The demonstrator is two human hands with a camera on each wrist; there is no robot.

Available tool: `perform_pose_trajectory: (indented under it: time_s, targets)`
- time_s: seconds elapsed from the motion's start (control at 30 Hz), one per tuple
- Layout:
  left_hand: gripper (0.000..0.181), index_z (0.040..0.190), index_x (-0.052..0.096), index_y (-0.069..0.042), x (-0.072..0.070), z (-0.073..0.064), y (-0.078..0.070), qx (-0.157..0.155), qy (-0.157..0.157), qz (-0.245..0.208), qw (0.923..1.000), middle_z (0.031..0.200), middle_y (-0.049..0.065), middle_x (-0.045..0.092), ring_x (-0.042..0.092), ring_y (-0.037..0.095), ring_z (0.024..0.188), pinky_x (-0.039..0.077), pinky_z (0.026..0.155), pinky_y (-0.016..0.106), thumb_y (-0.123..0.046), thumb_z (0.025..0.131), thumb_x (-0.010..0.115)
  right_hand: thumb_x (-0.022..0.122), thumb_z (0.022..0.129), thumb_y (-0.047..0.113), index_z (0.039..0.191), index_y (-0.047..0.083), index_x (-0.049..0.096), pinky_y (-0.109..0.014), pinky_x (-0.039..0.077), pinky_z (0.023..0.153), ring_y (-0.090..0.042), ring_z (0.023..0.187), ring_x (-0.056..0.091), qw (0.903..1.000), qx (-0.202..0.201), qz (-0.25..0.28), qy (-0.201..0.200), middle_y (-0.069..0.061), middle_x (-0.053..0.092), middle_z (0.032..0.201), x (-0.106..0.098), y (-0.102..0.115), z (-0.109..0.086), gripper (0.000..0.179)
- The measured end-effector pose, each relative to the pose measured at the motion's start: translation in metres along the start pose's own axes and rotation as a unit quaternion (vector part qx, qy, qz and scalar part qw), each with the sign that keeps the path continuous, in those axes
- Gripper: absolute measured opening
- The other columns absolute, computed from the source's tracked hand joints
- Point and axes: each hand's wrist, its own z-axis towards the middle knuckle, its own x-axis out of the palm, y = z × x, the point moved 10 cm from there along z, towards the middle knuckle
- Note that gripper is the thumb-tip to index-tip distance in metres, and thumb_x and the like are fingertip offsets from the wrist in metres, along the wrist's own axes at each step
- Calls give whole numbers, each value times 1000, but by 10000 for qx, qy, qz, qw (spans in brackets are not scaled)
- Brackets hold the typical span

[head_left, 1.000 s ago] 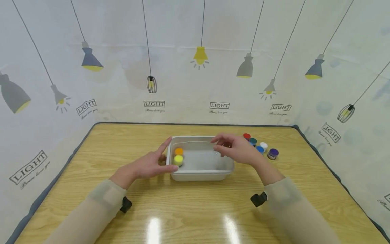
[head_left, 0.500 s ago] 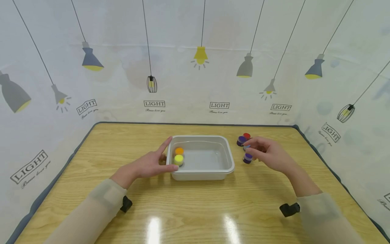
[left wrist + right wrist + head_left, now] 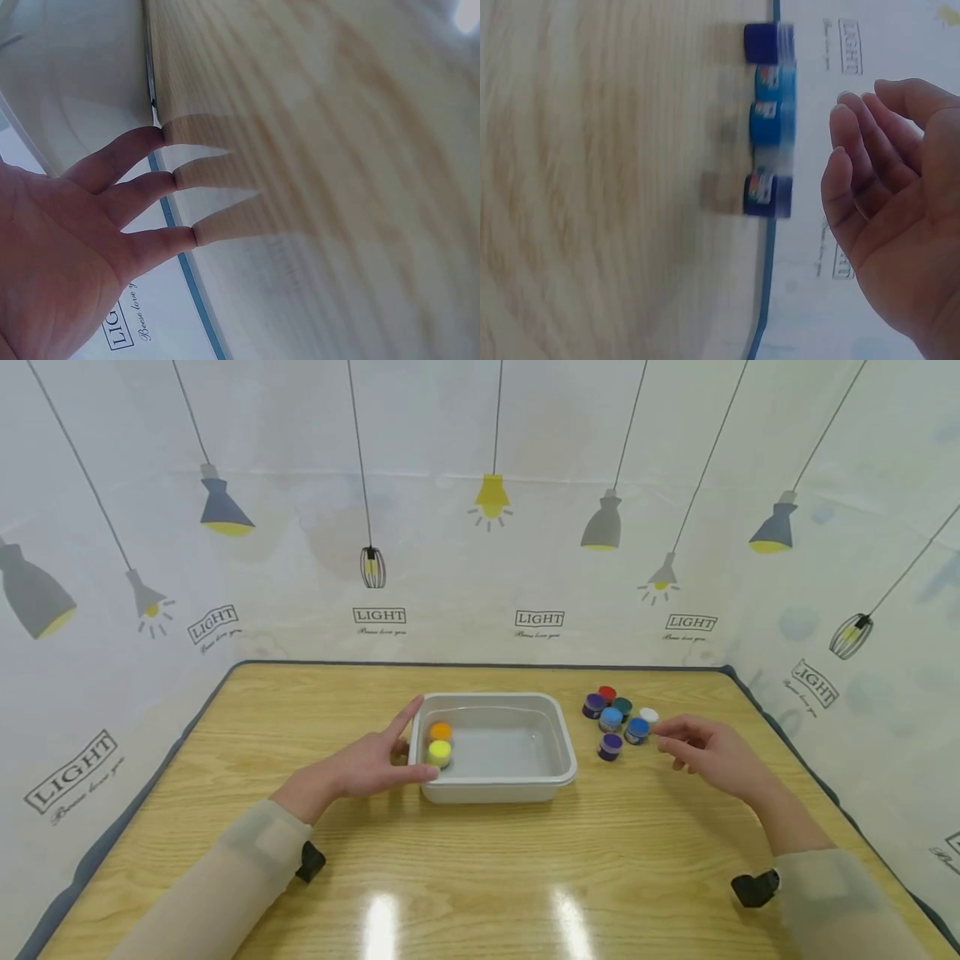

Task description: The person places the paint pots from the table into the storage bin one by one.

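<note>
Wall backdrop [image 3: 435, 560], head view: boxed word "LIGHT" [image 3: 379, 616] printed repeatedly, six legible; a seventh box cut off at the right edge. Small cursive line [image 3: 382, 631] under each legible box. Left wrist view: same print, sideways; "LIG" shows, rest behind left hand [image 3: 71, 247]; cursive line there reads "Beese love y", end hidden. Right wrist view: one full "LIGHT", sideways; second box mostly behind right hand [image 3: 900, 195]. Labels on blue jar [image 3: 766, 124], light-blue jar [image 3: 772, 79] and lower purple jar [image 3: 776, 196]: print too blurred to read.
</note>
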Motion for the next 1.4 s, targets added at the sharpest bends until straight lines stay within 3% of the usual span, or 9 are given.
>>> perform_pose_trajectory:
  time_s: [0.23,0.43,0.7,1.0,1.4]
  targets:
    - [121,175,-12,-43,0,0,-1,33,-5,40,10000,160,20,61,59,40,145,43,123,65,-79,93,70,62,114,36,143,6,66,-35,62,73,-24,87,71,9985,515,-49,-187,-17,74,117,-14,-43,4,41]
    - [120,174,-13,-46,0,-1,-1,40,1,10,10000,162,20,58,56,42,148,41,124,65,-79,93,70,62,114,38,151,5,60,-34,63,73,-22,84,69,9970,736,-57,-251,-20,71,114,-19,-61,9,50]
    - [120,174,-13,-48,0,-1,0,-20,17,-1,10000,163,20,57,57,41,148,43,123,65,-80,92,70,67,111,42,160,3,51,-31,59,71,-20,82,69,9957,901,-140,-148,-23,72,123,-16,-76,21,64]
    - [121,174,-14,-46,1,0,1,18,10,44,10000,162,18,59,58,41,147,43,123,65,-81,92,69,71,108,47,157,2,50,-30,60,73,-20,83,67,9910,1334,6,-105,-15,69,113,-10,-92,28,70]
    - [120,174,-13,-47,-1,-2,1,-42,23,32,10000,162,18,59,56,40,149,40,125,66,-80,93,69,73,106,48,152,0,54,-31,60,71,-19,82,67,9924,1215,-34,-164,-15,70,111,-6,-88,29,68]
